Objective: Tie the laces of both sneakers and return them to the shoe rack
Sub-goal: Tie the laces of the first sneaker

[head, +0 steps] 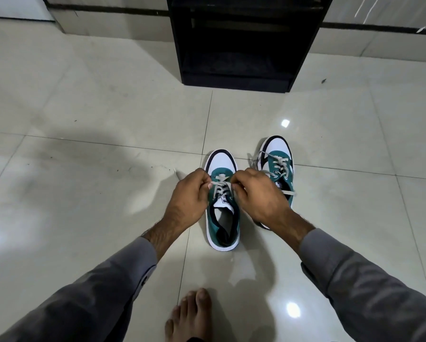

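Observation:
Two green, white and black sneakers stand side by side on the tiled floor, toes pointing away from me. Over the left sneaker (223,218) my left hand (189,196) and my right hand (258,196) each pinch a strand of its grey laces (221,187) above the tongue. The right sneaker (278,159) sits just beyond my right hand, its laces loose and trailing onto the floor; my right wrist hides its heel. The black shoe rack (241,40) stands farther ahead, its low shelves dark and bare.
Glossy cream floor tiles (95,144) spread all around. A bare foot (189,314) rests on the floor close to me, below the sneakers. A wall with a dark skirting line (108,12) runs behind the rack.

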